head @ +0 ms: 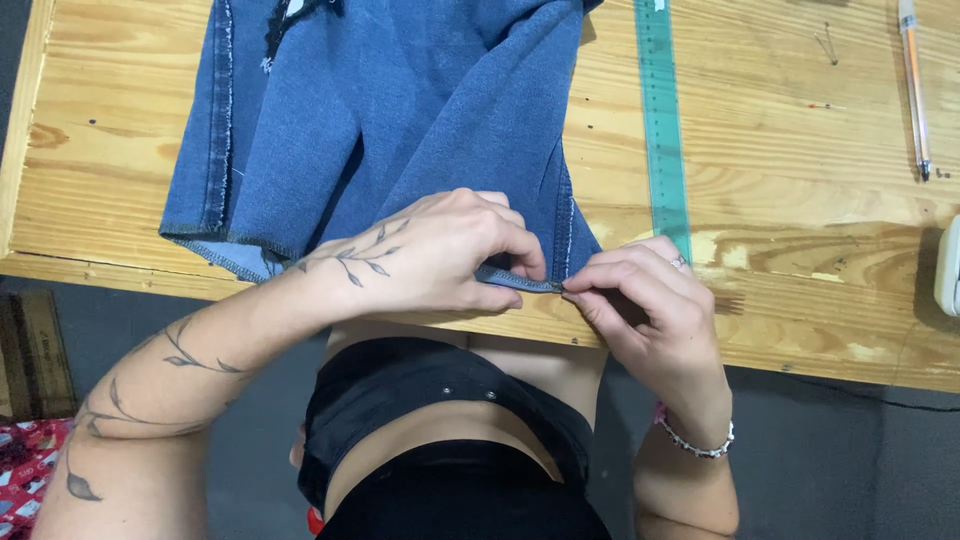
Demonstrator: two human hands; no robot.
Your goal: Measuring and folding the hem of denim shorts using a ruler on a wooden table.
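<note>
Head view: a pale pine worktable (800, 250) with visible grain, knots and a worn, scuffed patch near its front edge; grey floor below, and a red patterned cloth (25, 470) at the lower left corner. The blue denim garment (400, 110) lies flat on the table, its bottom hem reaching the front edge right before you. Your left hand (430, 255) rests on the hem with thumb and forefinger closed on the folded edge; your right hand (650, 300) meets it just beside, fingertips pinched shut on the same fold, so both hands grip the hem at one spot. Judgement: the cloth is soft and limp yet fairly thick, not slippery and not fragile; it should hold a crease under finger pressure but may spring open if you let go, so hold at the doubled edge, close to the side seam, where the layers are stiffest. The serged seam edges show lighter thread. A translucent green ruler (660, 120), stiff and flat, lies just beside the denim on the right. A ballpoint pen (913, 85) lies well apart, far right. A white object (950, 265) at the right edge is cut off; kind unclear.
</note>
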